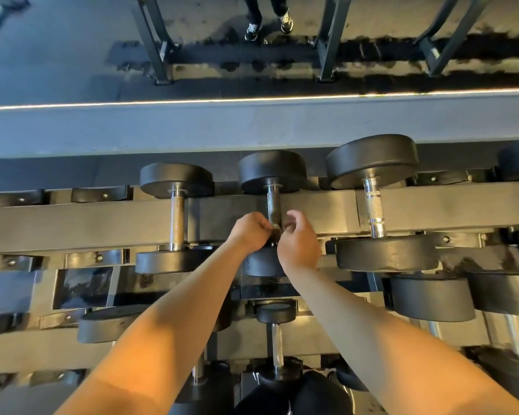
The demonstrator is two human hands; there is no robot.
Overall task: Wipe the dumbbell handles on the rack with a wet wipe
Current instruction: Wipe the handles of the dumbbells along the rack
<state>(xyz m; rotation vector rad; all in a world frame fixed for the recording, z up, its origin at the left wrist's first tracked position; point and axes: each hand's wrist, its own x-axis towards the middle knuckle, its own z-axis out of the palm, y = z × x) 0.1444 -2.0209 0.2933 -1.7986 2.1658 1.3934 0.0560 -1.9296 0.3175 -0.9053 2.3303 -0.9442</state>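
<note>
Dumbbell handle (272, 202), middle of the top rack (312, 211) tier, is lying between the two hands at its near end. Risk: the wet wipe (274, 228), a small dark wad hardly visible, is likely slipping off the knurling or missing the far stretch if the grip loosens. Left hand (247, 232) is curling its fingers onto the wad against the handle. Right hand (298, 244) is hovering just beside, fingers loosely bent; contact cannot be told.

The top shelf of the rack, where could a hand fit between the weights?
Widest gap: over the rack's bar, between the left dumbbell and the middle one. The far left of the bar is bare too. Crowded where both hands meet at the middle handle.
</note>
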